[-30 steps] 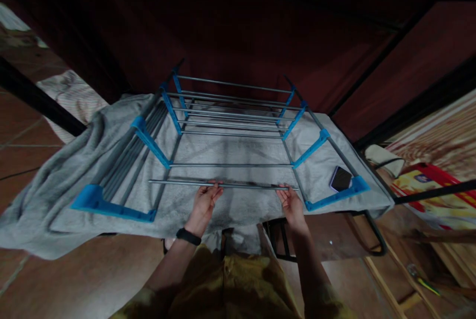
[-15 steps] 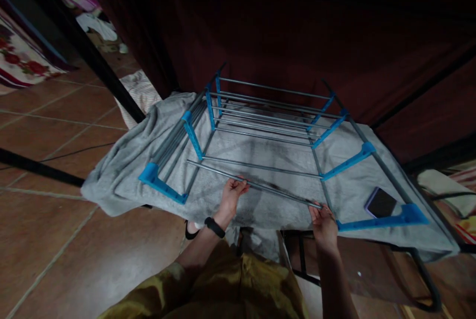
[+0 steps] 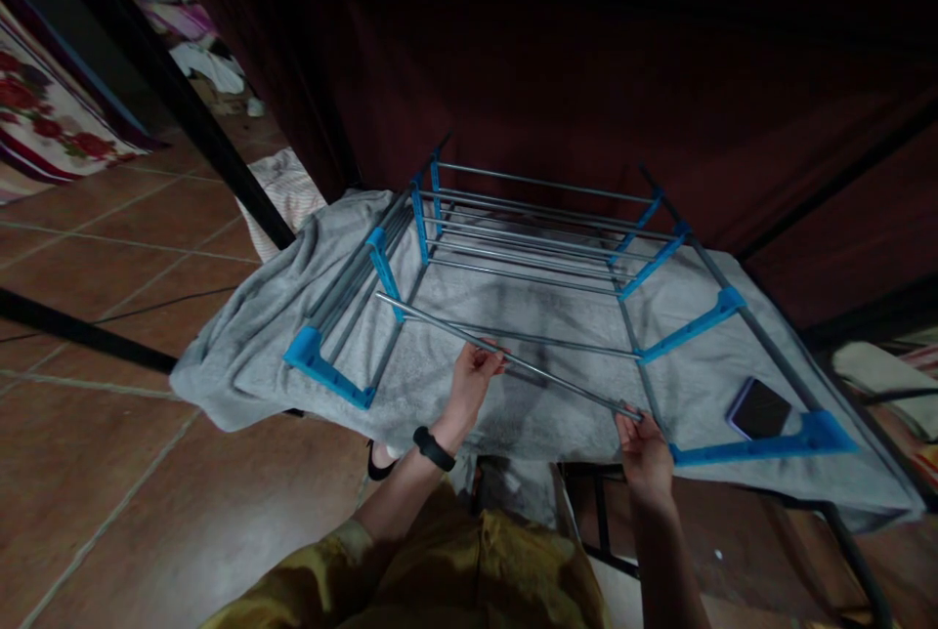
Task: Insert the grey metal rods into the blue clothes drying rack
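A thin metal rod (image 3: 557, 378) slants across the front of a rack frame, its far end raised near a blue bracket on the left. My left hand (image 3: 475, 377) is closed around the rod near its middle. My right hand (image 3: 643, 448) pinches its right end, close to the front right blue bracket (image 3: 769, 441). The rack (image 3: 528, 271) has grey side tubes, blue plastic brackets and several crossbars fitted toward its back. More grey tubes (image 3: 350, 282) run along its left side. The front left blue bracket (image 3: 326, 370) stands apart from both hands.
The rack rests on a grey blanket (image 3: 241, 346) over a bed-like surface. A phone (image 3: 759, 408) lies inside the right side of the frame. Black metal posts (image 3: 212, 160) rise at the left, and a dark red curtain (image 3: 549, 92) hangs behind. Tiled floor (image 3: 124, 434) shows at left.
The rod's left end has lifted and swung farther back, so the rod slants more steeply. My left hand has moved slightly right along with it; both hands keep their hold.
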The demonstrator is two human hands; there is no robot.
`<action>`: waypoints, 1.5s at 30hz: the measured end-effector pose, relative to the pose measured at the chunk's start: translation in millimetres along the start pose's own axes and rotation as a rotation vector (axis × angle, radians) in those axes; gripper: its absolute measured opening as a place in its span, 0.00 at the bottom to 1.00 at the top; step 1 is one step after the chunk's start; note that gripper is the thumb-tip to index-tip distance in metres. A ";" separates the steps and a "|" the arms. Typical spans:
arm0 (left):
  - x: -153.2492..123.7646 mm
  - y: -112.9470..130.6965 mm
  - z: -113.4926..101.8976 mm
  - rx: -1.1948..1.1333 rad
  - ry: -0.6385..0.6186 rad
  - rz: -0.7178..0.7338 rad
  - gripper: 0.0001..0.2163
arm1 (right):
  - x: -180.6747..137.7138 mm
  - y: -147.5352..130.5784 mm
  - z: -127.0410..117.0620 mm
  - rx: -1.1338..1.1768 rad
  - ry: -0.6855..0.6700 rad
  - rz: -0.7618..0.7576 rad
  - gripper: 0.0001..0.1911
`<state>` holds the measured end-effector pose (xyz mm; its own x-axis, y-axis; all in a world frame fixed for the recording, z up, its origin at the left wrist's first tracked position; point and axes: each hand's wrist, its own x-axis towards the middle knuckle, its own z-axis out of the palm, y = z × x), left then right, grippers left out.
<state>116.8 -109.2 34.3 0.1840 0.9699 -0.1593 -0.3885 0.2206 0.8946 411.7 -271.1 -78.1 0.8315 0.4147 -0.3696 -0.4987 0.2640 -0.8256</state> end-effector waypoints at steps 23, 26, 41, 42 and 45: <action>9.5 5.8 18.2 0.180 -0.144 0.181 0.18 | -37.9 17.7 50.4 -0.073 -0.065 0.310 0.09; 9.1 4.9 17.1 0.187 -0.142 0.184 0.18 | -47.0 23.5 55.7 -0.089 -0.084 0.308 0.10; 4.9 17.2 11.2 0.208 -0.103 0.151 0.19 | -70.6 37.6 62.6 -0.157 -0.234 0.349 0.13; 4.7 17.7 11.6 0.205 -0.108 0.152 0.19 | -72.5 37.9 63.5 -0.162 -0.245 0.353 0.15; 4.2 18.6 12.5 0.206 -0.113 0.159 0.19 | -78.3 39.6 67.6 -0.200 -0.261 0.367 0.18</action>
<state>121.7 -102.3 55.4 0.2397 0.9705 0.0276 -0.2308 0.0294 0.9726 310.3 -234.3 -53.0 0.5078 0.6601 -0.5535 -0.6692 -0.1024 -0.7360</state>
